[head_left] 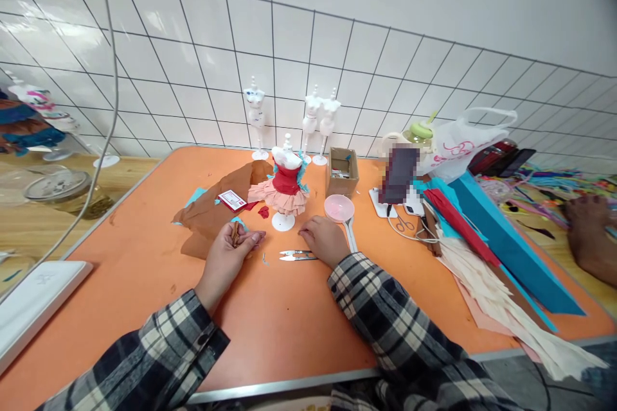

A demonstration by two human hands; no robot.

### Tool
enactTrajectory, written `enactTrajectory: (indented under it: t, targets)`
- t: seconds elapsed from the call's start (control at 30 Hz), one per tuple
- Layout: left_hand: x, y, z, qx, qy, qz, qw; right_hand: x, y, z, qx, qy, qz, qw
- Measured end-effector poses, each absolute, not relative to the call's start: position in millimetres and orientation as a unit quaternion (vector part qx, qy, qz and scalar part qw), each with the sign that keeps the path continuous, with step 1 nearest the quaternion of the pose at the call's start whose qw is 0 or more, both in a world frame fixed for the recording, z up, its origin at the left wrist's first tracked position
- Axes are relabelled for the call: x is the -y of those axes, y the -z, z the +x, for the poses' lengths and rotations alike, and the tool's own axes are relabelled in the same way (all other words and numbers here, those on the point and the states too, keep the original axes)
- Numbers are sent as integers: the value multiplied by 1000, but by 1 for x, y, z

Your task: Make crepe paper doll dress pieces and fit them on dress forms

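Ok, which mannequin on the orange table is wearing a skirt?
The front mannequin, in a red top and pink skirt; the three mannequins behind it have no skirt.

Back edge of orange desk (pixel 270 347), in front of white tiled wall (pixel 207 77): 3 mini mannequins. 1 blue-marked mannequin (pixel 255 117) stands apart; the 2 plain mannequins (pixel 328 117) are close together. Open cardboard box (pixel 341 189) just in front of that pair. Right: dark device (pixel 400 173), pixelated; green-lidded jar (pixel 421 131) behind it, plastic bag (pixel 457 148) with pink print beside. Left: white slab (pixel 43 308), grey cable (pixel 114 64) hanging, metal-lidded jar (pixel 58 185) on wooden desk (pixel 139 167).
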State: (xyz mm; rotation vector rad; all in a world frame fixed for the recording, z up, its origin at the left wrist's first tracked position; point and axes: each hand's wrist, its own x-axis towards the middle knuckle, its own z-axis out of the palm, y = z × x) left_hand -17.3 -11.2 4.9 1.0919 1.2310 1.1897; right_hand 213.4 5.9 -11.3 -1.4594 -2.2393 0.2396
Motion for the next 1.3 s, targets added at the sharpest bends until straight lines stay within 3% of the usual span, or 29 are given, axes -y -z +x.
enactTrajectory:
  t: [0.17, 0.6, 0.67, 0.83, 1.07, 1.3]
  targets:
    - [12, -6, -16, -515, -519, 451, 511, 19, 10, 184, 890, -98, -367, 251]
    - [13, -9, -16, -517, -521, 448, 510, 15, 15, 154, 916, -72, -362, 155]
    - [13, -9, -16, -515, -518, 448, 516, 17, 13, 155, 912, -77, -359, 182]
    - [19, -5, -14, -491, -483, 457, 564, 23, 6, 160, 839, -95, -410, 346]
    - [31, -6, -8, -405, -485, 377, 678, 26, 5, 163, 873, -27, -368, 318]
    - [33, -7, -11, -319, -403, 308, 800, 31, -5, 177, 826, -25, -390, 406]
